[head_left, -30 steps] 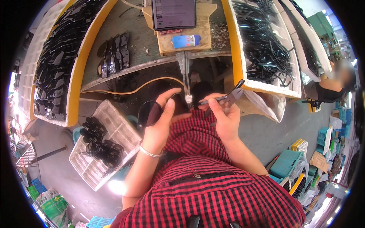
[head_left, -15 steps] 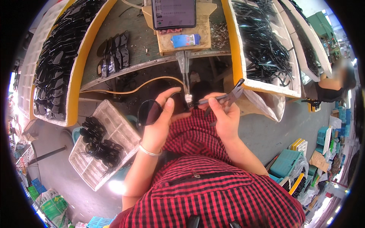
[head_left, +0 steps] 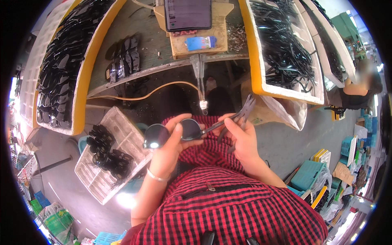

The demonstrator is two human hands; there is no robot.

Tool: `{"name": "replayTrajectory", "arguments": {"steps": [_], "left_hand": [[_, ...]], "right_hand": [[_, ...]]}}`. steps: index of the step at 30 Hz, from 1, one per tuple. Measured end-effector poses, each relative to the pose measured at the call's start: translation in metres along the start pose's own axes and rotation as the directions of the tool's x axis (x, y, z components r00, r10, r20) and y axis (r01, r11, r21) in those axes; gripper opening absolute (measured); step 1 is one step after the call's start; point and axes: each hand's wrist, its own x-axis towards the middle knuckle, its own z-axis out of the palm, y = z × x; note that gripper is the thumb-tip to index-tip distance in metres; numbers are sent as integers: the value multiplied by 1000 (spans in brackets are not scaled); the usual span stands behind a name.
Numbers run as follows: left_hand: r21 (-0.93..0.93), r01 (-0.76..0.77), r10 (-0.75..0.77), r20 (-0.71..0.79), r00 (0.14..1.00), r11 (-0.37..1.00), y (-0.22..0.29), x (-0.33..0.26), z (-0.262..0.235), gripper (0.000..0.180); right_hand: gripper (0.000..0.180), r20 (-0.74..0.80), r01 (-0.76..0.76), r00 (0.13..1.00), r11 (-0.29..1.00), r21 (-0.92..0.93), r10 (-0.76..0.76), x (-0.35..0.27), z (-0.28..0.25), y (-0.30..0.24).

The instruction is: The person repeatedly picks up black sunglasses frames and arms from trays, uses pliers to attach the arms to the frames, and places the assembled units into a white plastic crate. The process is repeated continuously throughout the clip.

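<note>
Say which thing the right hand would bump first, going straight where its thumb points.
The right hand would probably meet the metal bar's white tip, though depth is unclear and it might pass above.

Bench [head_left: 149,28] and trays [head_left: 254,53] of eyewear parts [head_left: 286,57] mark a workshop.

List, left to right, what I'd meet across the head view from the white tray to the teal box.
White tray, left hand, right hand, teal box; sunglasses and pliers overlap the hands, so left out.
</note>
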Motion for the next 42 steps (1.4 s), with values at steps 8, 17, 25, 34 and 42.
{"name": "replayTrajectory", "arguments": {"steps": [8, 17, 25, 34, 42], "left_hand": [[-171, -338, 346, 20, 938, 925, 33, -30, 54, 45], [1, -532, 532, -5, 847, 847, 68, -8, 60, 38], [121, -422, 424, 7, 905, 898, 71, -12, 55, 36], [205, -500, 500, 54, 864, 842, 82, -15, 67, 41], [190, -466, 464, 59, 884, 864, 81, -14, 73, 40]], "right_hand": [[20, -66, 156, 987, 958, 240, -144, -23, -3, -64], [37, -203, 182, 969, 960, 214, -138, 86, -111, -201], [47, 455, 554, 817, 262, -790, -355, -25, -8, -143], [51, 753, 704, 532, -292, -648, -387, -31, 22, -130], [45, 750, 714, 563, -253, -653, -348, -29, 17, -129]]}}
